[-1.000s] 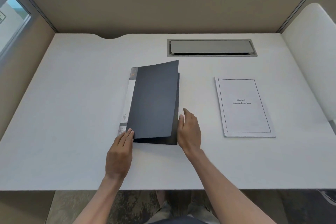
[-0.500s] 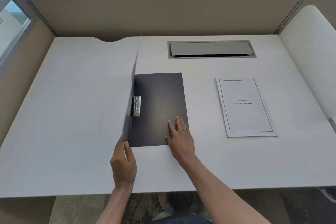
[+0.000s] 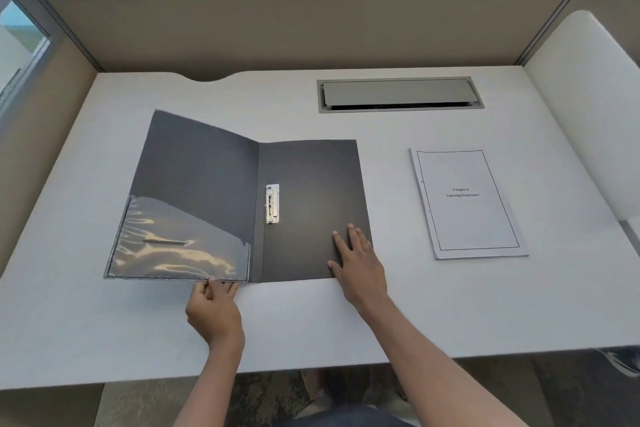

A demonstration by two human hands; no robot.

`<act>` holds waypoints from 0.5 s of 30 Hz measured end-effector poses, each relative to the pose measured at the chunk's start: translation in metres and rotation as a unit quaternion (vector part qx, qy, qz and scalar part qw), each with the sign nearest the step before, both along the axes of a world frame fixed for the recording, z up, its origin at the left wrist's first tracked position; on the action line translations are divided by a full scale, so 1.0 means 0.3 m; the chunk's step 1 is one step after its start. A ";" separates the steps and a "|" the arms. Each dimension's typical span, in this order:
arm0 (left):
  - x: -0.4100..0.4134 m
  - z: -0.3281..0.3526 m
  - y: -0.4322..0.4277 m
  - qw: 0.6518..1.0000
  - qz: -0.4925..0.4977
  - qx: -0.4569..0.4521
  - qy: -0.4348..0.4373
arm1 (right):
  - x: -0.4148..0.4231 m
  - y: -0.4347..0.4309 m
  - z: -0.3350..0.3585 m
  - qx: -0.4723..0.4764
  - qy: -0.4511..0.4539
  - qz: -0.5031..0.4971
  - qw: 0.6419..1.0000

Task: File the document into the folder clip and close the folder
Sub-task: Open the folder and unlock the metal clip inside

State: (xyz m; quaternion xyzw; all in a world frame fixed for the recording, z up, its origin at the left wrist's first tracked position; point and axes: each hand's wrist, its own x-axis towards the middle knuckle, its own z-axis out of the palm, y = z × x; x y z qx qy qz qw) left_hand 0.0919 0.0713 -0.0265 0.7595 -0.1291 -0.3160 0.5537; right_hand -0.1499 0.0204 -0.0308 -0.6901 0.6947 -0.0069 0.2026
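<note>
A dark grey folder [image 3: 304,184] lies spread wide on the white desk [image 3: 311,322]. Its front cover [image 3: 197,177] is swung out to the left, slightly raised, with a shiny clear pocket on its lower half. A metal clip [image 3: 272,203] sits by the spine on the right half. My left hand [image 3: 214,308] pinches the cover's near edge. My right hand [image 3: 360,263] presses flat on the back panel's near right corner. The white document [image 3: 467,201], a stapled stack with a bordered title page, lies on the desk to the right, apart from the folder.
A grey cable hatch [image 3: 398,94] is set into the desk behind the folder. Beige partition walls [image 3: 311,17] close off the back and left. A white rounded panel [image 3: 588,107] stands at the right edge.
My left hand has swung the front cover from nearly shut, through upright, over to the left. My right hand moved from the folder's right edge onto the inner back panel. The clip came into view.
</note>
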 end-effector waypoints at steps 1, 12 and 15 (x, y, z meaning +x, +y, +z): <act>0.008 -0.005 -0.006 0.999 0.014 0.000 0.030 | -0.001 0.000 0.001 0.001 0.000 0.000 1.000; 0.099 -0.002 -0.017 0.985 0.030 0.167 0.005 | -0.014 0.017 0.007 -0.003 0.009 -0.001 1.000; 0.079 0.050 -0.039 0.938 -0.134 0.130 -0.292 | -0.011 0.017 0.007 -0.005 0.021 0.012 1.000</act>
